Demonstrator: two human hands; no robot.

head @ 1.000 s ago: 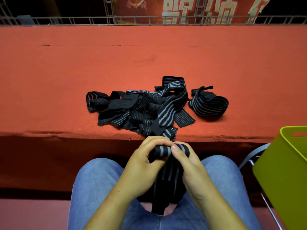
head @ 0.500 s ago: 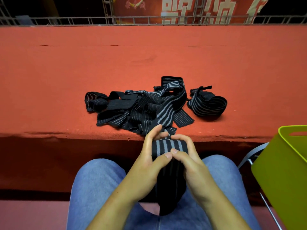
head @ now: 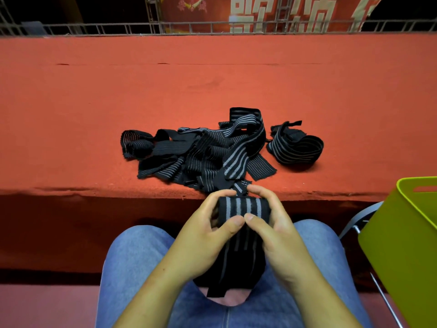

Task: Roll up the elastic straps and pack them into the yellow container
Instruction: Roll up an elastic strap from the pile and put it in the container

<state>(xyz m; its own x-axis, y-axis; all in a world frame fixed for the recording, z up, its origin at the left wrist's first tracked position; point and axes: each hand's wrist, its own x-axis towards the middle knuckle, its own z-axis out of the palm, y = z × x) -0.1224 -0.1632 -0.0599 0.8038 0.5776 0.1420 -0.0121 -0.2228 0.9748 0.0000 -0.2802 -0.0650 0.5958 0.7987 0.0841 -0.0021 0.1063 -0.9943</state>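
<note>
Elastic strap (head: 243, 208), one, black with grey stripes: part-rolled, held over the lap just below the near edge of the table (head: 94, 102), its tail hanging between the knees.
Left hand (head: 208, 235), right hand (head: 276, 230): each curled round one end of the roll, thumbs pressed on its near face.
Tangled pile (head: 208, 157), one: lies on the red table; the straps in it are too knotted to count.
Coiled strap (head: 295, 147), one: just right of the pile.
Yellow container (head: 402, 245), one: at the person's right, below table level; its inside barely shows, possibly holding nothing.
</note>
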